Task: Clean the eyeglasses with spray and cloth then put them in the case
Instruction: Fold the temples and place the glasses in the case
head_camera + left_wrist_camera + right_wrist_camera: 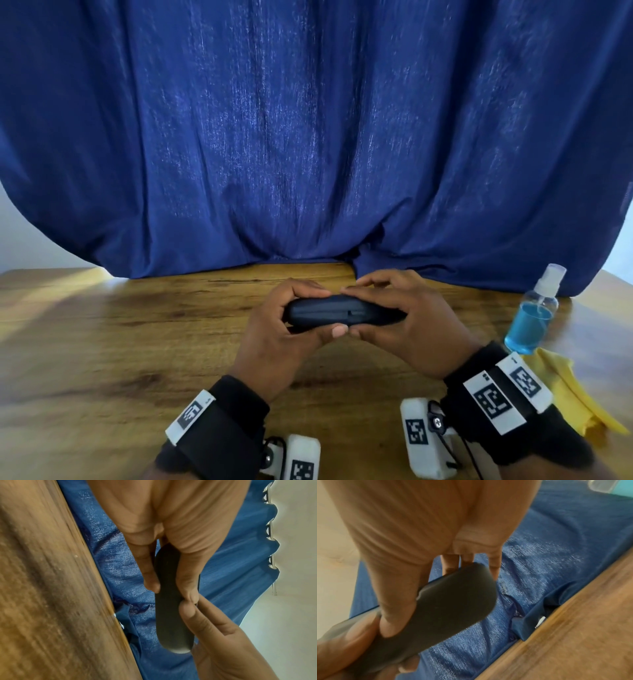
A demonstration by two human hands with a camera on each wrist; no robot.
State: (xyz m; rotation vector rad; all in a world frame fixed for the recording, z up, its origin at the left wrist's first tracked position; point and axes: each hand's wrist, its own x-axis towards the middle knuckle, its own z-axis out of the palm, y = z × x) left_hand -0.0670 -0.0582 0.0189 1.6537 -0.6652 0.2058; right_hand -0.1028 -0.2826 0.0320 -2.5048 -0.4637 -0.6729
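Note:
A dark navy glasses case (337,310) is held closed just above the wooden table (120,342), lengthwise between both hands. My left hand (294,318) grips its left end, thumb below and fingers on top. My right hand (387,315) grips the right end the same way. The two thumbs meet under the case's middle. In the left wrist view the case (173,622) runs away from the palm; in the right wrist view the case (453,601) lies under my thumb. The eyeglasses are not visible. A spray bottle (532,315) with blue liquid and a yellow cloth (568,390) sit at right.
A blue curtain (308,137) hangs down onto the table's far edge right behind the hands. Bare wood stretches to the left of the hands. The bottle and cloth stand close to my right wrist.

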